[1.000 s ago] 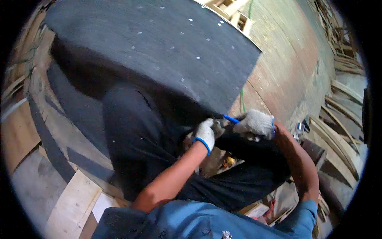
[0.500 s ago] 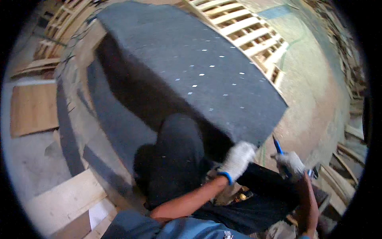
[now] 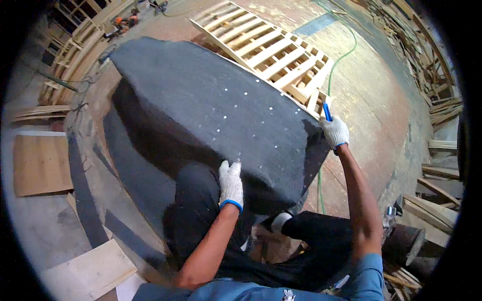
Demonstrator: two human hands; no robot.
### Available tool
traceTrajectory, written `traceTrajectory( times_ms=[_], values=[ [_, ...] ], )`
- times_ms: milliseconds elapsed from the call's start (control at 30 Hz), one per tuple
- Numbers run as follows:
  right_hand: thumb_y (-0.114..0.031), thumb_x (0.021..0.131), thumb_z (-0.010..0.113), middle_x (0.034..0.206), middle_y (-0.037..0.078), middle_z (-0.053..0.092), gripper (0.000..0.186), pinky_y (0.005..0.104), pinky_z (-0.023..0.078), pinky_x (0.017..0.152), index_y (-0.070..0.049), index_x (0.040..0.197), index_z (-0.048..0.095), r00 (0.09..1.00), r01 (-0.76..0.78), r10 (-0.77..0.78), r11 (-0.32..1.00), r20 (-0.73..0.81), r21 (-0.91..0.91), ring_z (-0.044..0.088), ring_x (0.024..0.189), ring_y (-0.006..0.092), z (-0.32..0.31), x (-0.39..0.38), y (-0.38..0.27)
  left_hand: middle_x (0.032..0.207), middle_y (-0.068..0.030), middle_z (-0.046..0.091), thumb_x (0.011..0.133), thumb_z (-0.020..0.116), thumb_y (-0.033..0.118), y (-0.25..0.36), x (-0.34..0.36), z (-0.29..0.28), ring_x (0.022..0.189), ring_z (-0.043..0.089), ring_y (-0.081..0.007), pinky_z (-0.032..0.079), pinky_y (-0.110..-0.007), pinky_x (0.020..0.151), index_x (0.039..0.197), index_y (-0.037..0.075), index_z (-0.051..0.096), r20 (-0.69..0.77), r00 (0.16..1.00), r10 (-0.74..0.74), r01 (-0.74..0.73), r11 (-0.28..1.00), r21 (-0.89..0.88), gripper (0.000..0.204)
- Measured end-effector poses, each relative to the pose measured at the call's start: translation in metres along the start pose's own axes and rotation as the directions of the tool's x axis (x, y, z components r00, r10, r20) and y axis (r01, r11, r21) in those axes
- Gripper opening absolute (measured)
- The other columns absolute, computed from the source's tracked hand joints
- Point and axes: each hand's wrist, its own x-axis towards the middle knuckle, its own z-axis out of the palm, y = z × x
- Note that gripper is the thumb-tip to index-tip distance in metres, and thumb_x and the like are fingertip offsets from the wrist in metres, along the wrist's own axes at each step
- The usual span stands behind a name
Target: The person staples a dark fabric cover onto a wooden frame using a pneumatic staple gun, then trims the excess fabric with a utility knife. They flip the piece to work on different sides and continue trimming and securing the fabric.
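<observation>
A large dark grey sheet (image 3: 201, 95) with small white specks lies draped over a pale slatted wooden frame (image 3: 281, 55), whose bare slats show past the sheet's far edge. My left hand (image 3: 231, 186), in a white knit glove with a blue cuff, rests at the sheet's near side beside my knee. Its fingers are apart; whether they press on the sheet, I cannot tell. My right hand (image 3: 336, 132), gloved alike, is at the sheet's right corner by the frame's end. It is closed around a slim blue tool (image 3: 327, 112), pointing up and away; its exact kind is unclear.
A green hose (image 3: 346, 56) runs across the floor beyond the frame. Scrap wood (image 3: 427, 210) is heaped along the right. On the left lie a brown board (image 3: 42, 164) and a pale plank (image 3: 93, 268). Orange tools (image 3: 125, 20) sit at the far left.
My right hand has moved up and left with the blue tool to the sheet's corner. My left hand has shifted left along the sheet's near side. The view has also moved.
</observation>
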Motion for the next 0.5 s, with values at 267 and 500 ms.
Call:
traceTrajectory(
  times_ms=[267,500],
  values=[
    [-0.054,0.089,0.057,0.094,0.028,0.071,0.06,0.0465,0.054,0.078,0.002,0.099,0.074,0.985,-0.005,0.001,1.0,0.17,0.024,0.071,0.093,0.0426,0.023,0.038,0.019,0.155,-0.0171,0.04,0.092,0.064,0.052,0.056,0.008,0.014,0.141,0.037,-0.0293,0.025,-0.042,0.117,0.149,-0.007,0.037,-0.098,0.979,-0.178,0.15,0.959,-0.242,0.087],
    [-0.048,0.091,0.054,0.086,0.031,0.069,0.056,0.0506,0.052,0.073,0.005,0.091,0.072,0.992,0.084,-0.082,0.996,0.098,-0.016,0.07,0.085,0.0457,0.022,0.011,0.025,0.152,-0.0242,0.042,0.087,0.069,0.054,0.042,0.053,0.02,0.137,0.044,-0.0327,0.033,-0.042,0.113,0.145,-0.012,0.036,-0.197,0.964,-0.178,0.166,0.983,-0.079,0.094]
  ],
)
